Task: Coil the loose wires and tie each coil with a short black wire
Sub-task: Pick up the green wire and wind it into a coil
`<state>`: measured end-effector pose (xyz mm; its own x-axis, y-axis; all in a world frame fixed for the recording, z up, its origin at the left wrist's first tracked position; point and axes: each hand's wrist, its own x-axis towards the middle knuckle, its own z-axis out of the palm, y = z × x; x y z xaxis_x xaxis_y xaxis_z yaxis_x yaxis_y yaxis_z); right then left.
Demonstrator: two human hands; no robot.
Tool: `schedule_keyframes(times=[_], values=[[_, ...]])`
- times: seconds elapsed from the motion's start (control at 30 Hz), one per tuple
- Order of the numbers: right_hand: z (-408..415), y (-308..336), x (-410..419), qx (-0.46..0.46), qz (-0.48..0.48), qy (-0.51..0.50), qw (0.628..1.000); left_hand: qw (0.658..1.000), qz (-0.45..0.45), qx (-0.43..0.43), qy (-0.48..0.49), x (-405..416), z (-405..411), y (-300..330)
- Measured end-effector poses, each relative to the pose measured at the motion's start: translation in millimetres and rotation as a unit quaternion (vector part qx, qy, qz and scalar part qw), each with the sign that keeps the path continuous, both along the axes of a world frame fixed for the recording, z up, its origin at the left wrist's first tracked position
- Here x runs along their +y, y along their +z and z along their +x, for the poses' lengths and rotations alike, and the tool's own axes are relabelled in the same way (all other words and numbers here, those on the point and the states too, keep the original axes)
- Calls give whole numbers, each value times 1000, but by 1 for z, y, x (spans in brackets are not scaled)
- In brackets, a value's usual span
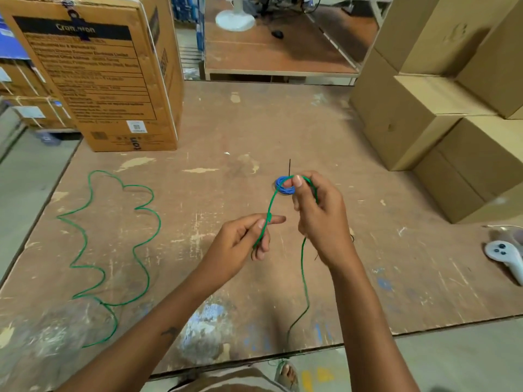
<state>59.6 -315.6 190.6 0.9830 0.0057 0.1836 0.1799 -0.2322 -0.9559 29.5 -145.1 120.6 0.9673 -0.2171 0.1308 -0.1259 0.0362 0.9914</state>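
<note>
A long green wire [113, 250] lies in loose wavy loops on the left of the wooden table [254, 123]. My left hand [243, 241] pinches one stretch of it between thumb and fingers. From there the green wire rises to my right hand [319, 219], which grips it at the fingertips, and then hangs down over the table's front edge. Behind my right thumb a small blue wire coil [284, 187] lies on the table. A short black wire [289, 166] sticks up from that coil.
A tall printed cardboard box [107, 75] stands at the back left. Plain cardboard boxes [441, 117] are stacked on the right. A white handheld controller [506, 257] lies near the right edge. My sandalled foot [287, 376] shows below the table's front edge.
</note>
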Motion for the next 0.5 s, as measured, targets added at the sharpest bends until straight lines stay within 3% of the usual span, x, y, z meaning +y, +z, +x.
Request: schedule_keyframes(times=[0.13, 0.33, 0.4, 0.5], values=[[42, -26, 1, 39, 24, 4, 999, 996, -78, 37, 25, -15, -19, 12], [-15, -90, 21, 62, -100, 142, 983, 983, -172, 32, 57, -6, -6, 36], [-54, -92, 25, 52, -137, 170, 975, 982, -146, 25, 114, -2, 6, 32], [-97, -74, 24, 26, -172, 202, 964, 977, -22, -10, 210, 4, 25, 9]])
